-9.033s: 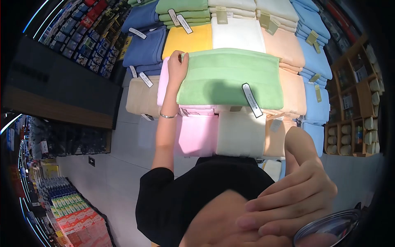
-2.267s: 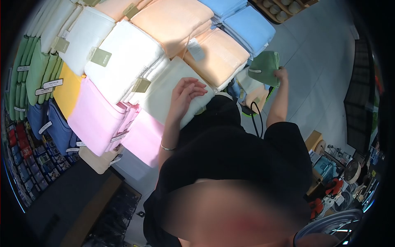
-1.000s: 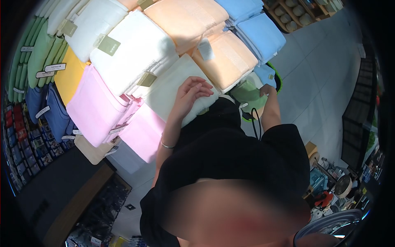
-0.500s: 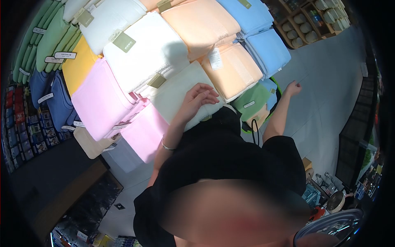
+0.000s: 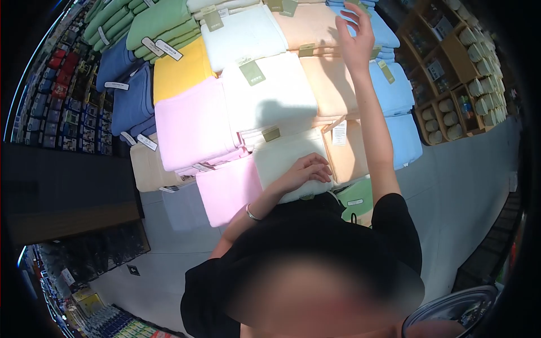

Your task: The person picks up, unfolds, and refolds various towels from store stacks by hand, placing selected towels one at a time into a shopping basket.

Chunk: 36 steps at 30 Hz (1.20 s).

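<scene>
My left hand (image 5: 307, 172) rests with loosely curled, parted fingers on a cream towel (image 5: 282, 152) at the near edge of the display. My right hand (image 5: 357, 38) is raised over the far right part, fingers apart and holding nothing, above the peach towels (image 5: 310, 25) and near the blue towels (image 5: 390, 87). White towels (image 5: 270, 93) lie in the middle, with pink towels (image 5: 194, 121) to their left. A green towel (image 5: 356, 197) with a white label lies low beside my body, partly hidden by the display and my clothing.
Yellow (image 5: 186, 70), dark blue (image 5: 132, 93) and green towels (image 5: 163, 25) are stacked at the left. A wooden shelf (image 5: 445, 73) with rolled items stands at the right. A dark counter (image 5: 67, 186) is at the left, and grey floor (image 5: 428, 197) shows at the right.
My right hand let go of the green towel low at the right, then swung up over the far towels. The view has turned toward the display. My left hand stays on the cream towel.
</scene>
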Motion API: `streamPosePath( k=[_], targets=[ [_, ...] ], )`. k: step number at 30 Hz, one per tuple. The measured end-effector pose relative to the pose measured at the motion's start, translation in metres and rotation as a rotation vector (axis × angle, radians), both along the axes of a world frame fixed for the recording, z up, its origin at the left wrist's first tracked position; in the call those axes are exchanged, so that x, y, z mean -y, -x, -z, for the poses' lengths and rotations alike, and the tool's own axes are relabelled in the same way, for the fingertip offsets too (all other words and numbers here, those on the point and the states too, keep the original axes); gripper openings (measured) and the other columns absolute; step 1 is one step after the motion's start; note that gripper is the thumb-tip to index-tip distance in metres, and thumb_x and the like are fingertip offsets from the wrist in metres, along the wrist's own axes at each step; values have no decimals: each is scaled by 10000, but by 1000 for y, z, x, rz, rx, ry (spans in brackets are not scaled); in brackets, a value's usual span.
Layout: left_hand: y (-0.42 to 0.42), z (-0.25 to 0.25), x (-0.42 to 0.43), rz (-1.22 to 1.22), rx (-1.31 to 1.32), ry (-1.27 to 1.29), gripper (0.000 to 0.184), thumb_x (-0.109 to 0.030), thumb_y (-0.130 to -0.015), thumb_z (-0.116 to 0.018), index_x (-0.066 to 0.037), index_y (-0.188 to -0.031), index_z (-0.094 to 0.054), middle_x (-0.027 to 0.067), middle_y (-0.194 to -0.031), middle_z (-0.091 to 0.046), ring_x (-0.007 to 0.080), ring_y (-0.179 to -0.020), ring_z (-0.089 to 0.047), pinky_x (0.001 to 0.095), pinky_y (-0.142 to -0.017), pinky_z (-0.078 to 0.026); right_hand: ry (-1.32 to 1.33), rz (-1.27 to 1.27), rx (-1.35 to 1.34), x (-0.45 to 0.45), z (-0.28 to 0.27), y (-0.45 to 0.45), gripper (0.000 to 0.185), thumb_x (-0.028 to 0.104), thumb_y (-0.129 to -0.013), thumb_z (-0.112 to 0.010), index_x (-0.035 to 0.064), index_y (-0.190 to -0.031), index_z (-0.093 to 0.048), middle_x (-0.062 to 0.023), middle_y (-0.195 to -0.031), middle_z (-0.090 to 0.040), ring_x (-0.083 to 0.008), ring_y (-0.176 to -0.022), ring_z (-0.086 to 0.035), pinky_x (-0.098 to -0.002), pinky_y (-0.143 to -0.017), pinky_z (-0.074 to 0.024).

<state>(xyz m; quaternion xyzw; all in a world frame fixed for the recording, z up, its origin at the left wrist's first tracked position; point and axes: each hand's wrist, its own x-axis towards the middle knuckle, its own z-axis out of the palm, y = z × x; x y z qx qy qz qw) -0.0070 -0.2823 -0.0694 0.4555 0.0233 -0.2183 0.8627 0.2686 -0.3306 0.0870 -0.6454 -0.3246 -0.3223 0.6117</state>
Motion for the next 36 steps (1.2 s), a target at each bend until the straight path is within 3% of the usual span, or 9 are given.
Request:
streamPosePath(
  k=[2, 7, 11, 14, 17, 21, 27, 31, 36],
  targets=[
    [-1, 2, 1, 0, 48, 5, 191, -131, -947, -463, 11, -1076, -473, 133, -937, -597, 202, -866, -627, 312, -799, -519, 83, -54, 2, -64, -33, 3, 390, 155, -763, -624, 13, -1115, -533, -202, -1060, -588, -360, -997, -561, -402, -836, -457],
    [-2, 2, 3, 11, 68, 7, 165, -134, -949, -463, -9, -1056, -482, 127, -951, -599, 204, -854, -636, 302, -773, -523, 276, 44, 363, -233, -15, -92, 407, 186, -789, -642, 17, -1145, -541, -176, -1057, -597, -310, -994, -570, -371, -850, -454],
    [-5, 2, -4, 30, 40, 70, 184, -155, -962, -437, -12, -1072, -471, 137, -965, -590, 197, -861, -626, 300, -790, -517, 760, 179, 330, -277, 6, -92, 550, 457, -831, -563, 135, -1270, -490, -68, -1244, -550, -259, -1198, -463, -490, -1021, -267],
    [-7, 11, -9, 64, 16, 192, 205, -180, -975, -411, -16, -1084, -466, 159, -993, -586, 209, -865, -620, 308, -800, -510, 597, 276, 414, -278, 8, -91, 377, 210, -822, -620, 76, -1169, -553, -125, -1106, -602, -247, -971, -599, -383, -792, -478],
    [-10, 12, -10, 90, -1, 208, 193, -162, -969, -412, -16, -1082, -467, 168, -1007, -589, 217, -871, -621, 317, -807, -506, 805, 99, 165, -269, -4, -106, 427, 331, -839, -584, 165, -1229, -532, -89, -1117, -618, -261, -1033, -571, -461, -933, -365],
    [-9, 7, -8, 92, -7, 178, 185, -145, -957, -422, -19, -1082, -472, 167, -1017, -591, 222, -885, -618, 329, -820, -500, 596, -76, -100, -253, -39, -116, 338, 261, -873, -568, 100, -1170, -560, -128, -1044, -640, -271, -840, -632, -357, -714, -496],
    [-11, 5, -12, 12, 2, 230, 281, -252, -970, -384, -36, -1120, -483, 144, -1065, -593, 233, -1013, -579, 361, -900, -453, -162, -701, -442, -142, -101, -21, 325, 262, -912, -530, 36, -1144, -559, -124, -1045, -639, -231, -866, -636, -343, -733, -501],
    [-4, -11, -25, -125, 142, 348, 508, -456, -930, -390, -66, -1249, -447, 164, -1195, -543, 259, -1138, -510, 404, -965, -397, -291, -1199, -831, -22, -68, 47, 390, 268, -958, -451, -33, -1204, -487, -134, -1139, -595, -219, -1012, -606, -325, -877, -491],
    [38, -68, -61, -268, 198, 453, 850, -667, -845, -283, -48, -1425, -235, 125, -1491, -192, 286, -1358, -221, 439, -1112, -157, -362, -1163, -1120, 74, 32, 153, 393, 152, -948, -408, -31, -1296, -384, -145, -1209, -543, -211, -1057, -575, -327, -907, -468]
  ],
)
